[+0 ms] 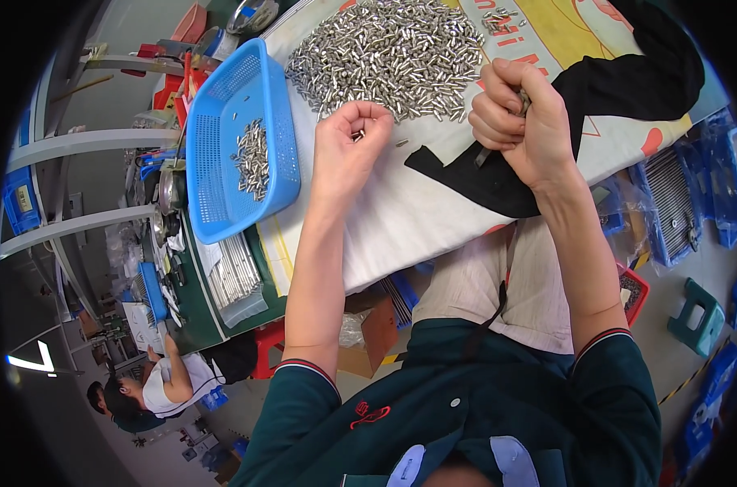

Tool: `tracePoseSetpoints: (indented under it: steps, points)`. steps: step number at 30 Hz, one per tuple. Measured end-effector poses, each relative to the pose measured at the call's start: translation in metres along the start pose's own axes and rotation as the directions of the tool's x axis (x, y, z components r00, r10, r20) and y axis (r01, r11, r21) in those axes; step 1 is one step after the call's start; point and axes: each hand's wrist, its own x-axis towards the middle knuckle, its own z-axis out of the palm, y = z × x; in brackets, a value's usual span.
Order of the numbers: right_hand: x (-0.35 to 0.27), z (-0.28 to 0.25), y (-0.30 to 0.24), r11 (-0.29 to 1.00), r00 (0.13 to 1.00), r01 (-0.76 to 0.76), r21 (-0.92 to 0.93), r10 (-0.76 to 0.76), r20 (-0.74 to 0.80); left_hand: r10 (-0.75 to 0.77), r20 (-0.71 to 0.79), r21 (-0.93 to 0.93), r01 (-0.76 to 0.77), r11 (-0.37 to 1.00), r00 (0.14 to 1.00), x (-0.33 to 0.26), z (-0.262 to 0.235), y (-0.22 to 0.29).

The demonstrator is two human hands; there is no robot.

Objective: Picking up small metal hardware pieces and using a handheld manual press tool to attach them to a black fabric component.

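Note:
A wide heap of small silvery metal pins (389, 53) lies on the cloth-covered table. At the heap's near left edge my left hand (348, 150) is closed, fingers curled in, with a small metal pin (358, 136) partly showing between them. My right hand (521, 122) makes a fist over a black cloth (486, 183). Something greyish shows at the top of this fist and a metallic end below it; its kind is hidden by the fingers. One loose pin (402, 143) rests between my hands. Left of my left hand, a blue perforated basket (283, 154) holds more pins (253, 162).
Long metal rods in a clear bag (234, 272) lie near the basket. Black fabric (628, 89) runs across the table's right side. Below are a cardboard box (367, 337), a green stool (697, 316) and blue bins (669, 203). Another person (178, 385) sits at far left.

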Motion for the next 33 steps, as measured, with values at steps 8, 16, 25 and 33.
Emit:
tracePoseSetpoints:
  steps: [8, 16, 25, 33]
  points:
    - [0.0, 0.0, 0.0, 1.0, 1.0, -0.012, 0.0, 0.012, 0.001, -0.073, 0.53, -0.841, 0.535, 0.084, 0.845, 0.003, 0.001, -0.011]
    - [-0.001, 0.0, 0.0, 1.0, 1.0, -0.008, -0.003, 0.008, 0.004, -0.11, 0.508, -0.836, 0.519, 0.175, 0.855, 0.004, 0.003, -0.014]
    - [-0.001, -0.001, 0.0, 1.0, 1.0, -0.011, -0.003, 0.011, -0.007, -0.149, 0.475, -0.738, 0.485, 0.47, 0.867, -0.006, 0.009, 0.005]
    - [-0.001, -0.001, 0.001, 1.0, 1.0, 0.01, -0.021, -0.01, 0.012, 0.171, 0.284, -0.197, -0.117, 0.973, 0.944, -0.039, 0.043, 0.034]
